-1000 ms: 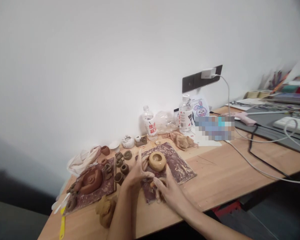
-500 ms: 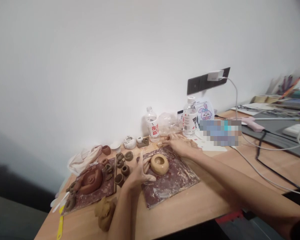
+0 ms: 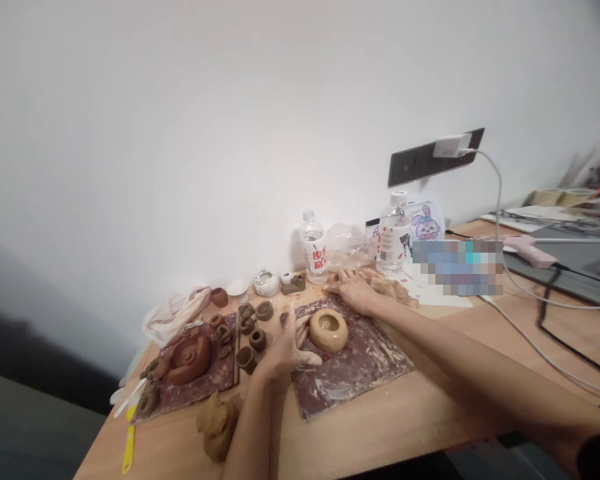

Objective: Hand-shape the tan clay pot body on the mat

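A thick ring-shaped pot of pale tan clay (image 3: 329, 330) sits on a dark red, clay-smeared board (image 3: 365, 373). My left hand (image 3: 285, 350) stands at the pot's left side, with its fingers spread and its thumb low against the pot. My right hand (image 3: 353, 292) lies flat, far across the board, beside a crumpled heap of tan clay (image 3: 390, 287). Its fingertips reach the table behind the board, and it holds nothing that I can see.
A second board (image 3: 200, 393) holds a coiled clay piece and several small clay cups and rings. A clay lump (image 3: 217, 427) lies near the table's front edge. Water bottles (image 3: 313, 250), a yellow tool (image 3: 129, 440) and a pink glue gun (image 3: 530, 252) stand about.
My right hand has moved from the near side of the pot to the far edge of the board, beside the clay heap. The pot now sits alone on the board, and the view has turned slightly.
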A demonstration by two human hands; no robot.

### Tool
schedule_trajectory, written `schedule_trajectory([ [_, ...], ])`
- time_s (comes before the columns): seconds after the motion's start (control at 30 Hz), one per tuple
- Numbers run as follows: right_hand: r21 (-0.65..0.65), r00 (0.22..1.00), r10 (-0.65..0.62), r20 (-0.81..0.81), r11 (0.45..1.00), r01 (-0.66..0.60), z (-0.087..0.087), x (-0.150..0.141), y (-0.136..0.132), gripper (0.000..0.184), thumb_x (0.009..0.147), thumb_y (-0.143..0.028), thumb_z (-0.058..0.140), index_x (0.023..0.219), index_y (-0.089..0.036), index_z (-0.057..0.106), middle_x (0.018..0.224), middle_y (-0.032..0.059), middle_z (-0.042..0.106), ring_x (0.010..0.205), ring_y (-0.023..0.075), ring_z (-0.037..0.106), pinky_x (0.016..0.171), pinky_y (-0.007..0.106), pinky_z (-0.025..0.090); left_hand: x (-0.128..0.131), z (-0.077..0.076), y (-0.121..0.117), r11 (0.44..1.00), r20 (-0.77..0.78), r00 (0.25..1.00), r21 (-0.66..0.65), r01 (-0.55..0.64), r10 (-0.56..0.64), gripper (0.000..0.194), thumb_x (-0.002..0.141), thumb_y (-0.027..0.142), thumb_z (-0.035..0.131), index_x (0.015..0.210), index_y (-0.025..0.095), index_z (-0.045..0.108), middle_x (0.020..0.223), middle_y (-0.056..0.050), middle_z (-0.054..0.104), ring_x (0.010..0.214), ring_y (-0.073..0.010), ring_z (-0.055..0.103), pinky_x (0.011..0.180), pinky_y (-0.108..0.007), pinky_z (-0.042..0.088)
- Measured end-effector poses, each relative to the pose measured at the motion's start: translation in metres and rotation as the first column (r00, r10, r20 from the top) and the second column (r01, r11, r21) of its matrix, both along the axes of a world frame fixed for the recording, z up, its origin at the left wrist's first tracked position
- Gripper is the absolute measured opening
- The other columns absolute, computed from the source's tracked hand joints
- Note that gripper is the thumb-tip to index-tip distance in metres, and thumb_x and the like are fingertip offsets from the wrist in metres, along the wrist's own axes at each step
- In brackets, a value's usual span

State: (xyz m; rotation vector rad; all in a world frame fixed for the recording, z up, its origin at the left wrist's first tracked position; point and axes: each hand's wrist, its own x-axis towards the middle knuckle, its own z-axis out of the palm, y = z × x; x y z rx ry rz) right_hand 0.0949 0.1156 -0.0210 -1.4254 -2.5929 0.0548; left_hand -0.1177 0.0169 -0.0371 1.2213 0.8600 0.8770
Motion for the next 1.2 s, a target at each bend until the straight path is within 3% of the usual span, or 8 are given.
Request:
schedule_trajectory([
  [0.2,0.007,0.999,-0.037,-0.034,0.999,0.037,0.001,0.003,-0.002,0.037,0.095,-0.018,0.039,0.115,-0.021,0.07,0.107,0.0146,0.054,0.104,0.026,0.046,0.086,0.033,0.033,-0.003,-0.005,0.002,1.0,-0.013,1.0,0.021,0.012,-0.012,0.155,0.043,0.018,0.091,0.146,0.018,-0.025,0.157,-0.026,0.015,0.147,-0.0336,0.011,0.119,-0.045,0.01],
  [0.37,0.016,0.995,-0.082,-0.053,0.996,0.083,0.011,0.008,-0.012,0.046,0.089,-0.009,0.04,0.126,-0.021,0.063,0.11,0.0149,0.055,0.103,0.0256,0.05,0.086,0.032,0.035,-0.003,-0.006,0.002,1.0,-0.005,1.0,0.016,0.001,-0.001,0.155,0.043,0.017,0.091,0.145,0.02,-0.026,0.158,-0.025,0.013,0.147,-0.0324,0.013,0.119,-0.044,0.01],
  [0.47,0.012,0.976,-0.181,-0.119,0.983,0.184,0.011,0.013,-0.035,0.052,0.085,-0.007,0.038,0.132,-0.019,0.057,0.114,0.0166,0.055,0.096,0.0254,0.056,0.078,0.032,0.039,-0.001,-0.002,0.0,1.0,0.004,1.0,0.021,0.007,-0.007,0.156,0.044,0.016,0.091,0.145,0.023,-0.028,0.158,-0.023,0.016,0.147,-0.0321,0.015,0.119,-0.046,0.009],
  [0.57,-0.068,0.943,-0.209,-0.26,0.978,0.198,-0.004,0.018,-0.075,0.049,0.086,-0.011,0.036,0.131,-0.014,0.056,0.109,0.0165,0.06,0.093,0.0252,0.06,0.078,0.032,0.044,0.001,0.003,-0.002,1.0,0.0,1.0,0.025,0.01,-0.01,0.155,0.045,0.017,0.09,0.144,0.025,-0.029,0.158,-0.022,0.015,0.146,-0.0325,0.015,0.119,-0.047,0.011],
  [0.73,-0.264,0.801,-0.283,-0.527,0.951,0.163,-0.037,0.008,-0.146,0.064,0.082,-0.017,0.041,0.145,-0.012,0.034,0.106,0.0168,0.064,0.084,0.0254,0.062,0.078,0.038,0.048,0.004,0.007,-0.003,1.0,0.0,1.0,0.02,-0.005,0.005,0.155,0.044,0.019,0.091,0.145,0.023,-0.027,0.157,-0.022,0.019,0.146,-0.0346,0.016,0.118,-0.047,0.013],
  [0.83,-0.343,0.681,-0.286,-0.674,0.938,0.055,-0.039,-0.006,-0.169,0.07,0.083,-0.021,0.04,0.15,-0.009,0.02,0.098,0.0143,0.064,0.072,0.0235,0.061,0.071,0.039,0.049,0.006,0.009,-0.004,0.999,-0.011,1.0,0.024,-0.022,0.023,0.156,0.044,0.02,0.091,0.145,0.022,-0.027,0.157,-0.023,0.018,0.146,-0.0337,0.018,0.119,-0.045,0.012],
  [1.0,-0.444,0.528,-0.336,-0.78,0.892,-0.089,-0.024,-0.027,-0.177,0.081,0.083,-0.028,0.044,0.152,-0.008,0.006,0.08,0.0055,0.064,0.071,0.0229,0.06,0.072,0.039,0.049,0.008,0.019,-0.009,0.998,-0.02,1.0,0.061,-0.008,0.009,0.15,0.05,0.023,0.089,0.145,0.025,-0.027,0.157,-0.021,0.021,0.145,-0.0342,0.019,0.118,-0.048,0.017],
  [1.2,-0.569,0.359,-0.489,-0.795,0.807,-0.161,-0.022,-0.048,-0.178,0.094,0.081,-0.035,0.051,0.15,-0.003,-0.003,0.08,0.0025,0.063,0.074,0.0209,0.06,0.07,0.034,0.049,0.009,0.029,-0.012,0.999,-0.087,0.996,0.047,-0.015,0.019,0.148,0.051,0.019,0.089,0.147,0.024,-0.024,0.156,-0.019,0.026,0.145,-0.0351,0.021,0.117,-0.048,0.023],
])
